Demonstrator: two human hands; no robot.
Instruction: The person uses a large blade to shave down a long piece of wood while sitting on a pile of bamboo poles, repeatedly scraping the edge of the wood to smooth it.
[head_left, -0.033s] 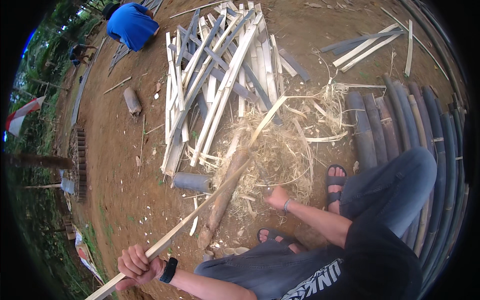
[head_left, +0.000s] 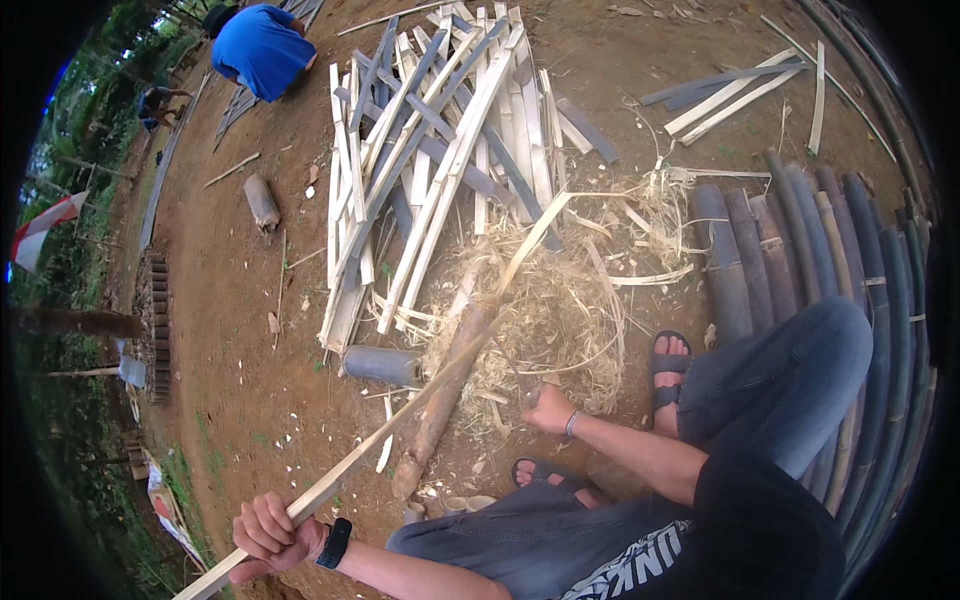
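Observation:
My left hand [head_left: 270, 533], at the lower left, is wrapped round a long pale bamboo strip [head_left: 365, 453]. The strip slants up and away across a brown log [head_left: 438, 425], and its far part bends over a heap of pale shavings [head_left: 570, 310]. At the near side of that heap, my right hand [head_left: 551, 411] is closed, with the rounded end of a handle-like piece [head_left: 531, 399] showing at its fingers. What that piece extends into is too blurred to make out.
A pile of split bamboo strips [head_left: 450, 170] lies beyond the shavings. A short dark bamboo piece [head_left: 380, 365] sits by the log. Bamboo poles [head_left: 725, 260] line the right, beside my sandalled foot [head_left: 670, 370]. A person in blue [head_left: 262, 52] bends down at the far left.
My right hand has shifted slightly to the left, with the handle-like piece in it. My left hand keeps its hold on the bamboo strip, almost unmoved.

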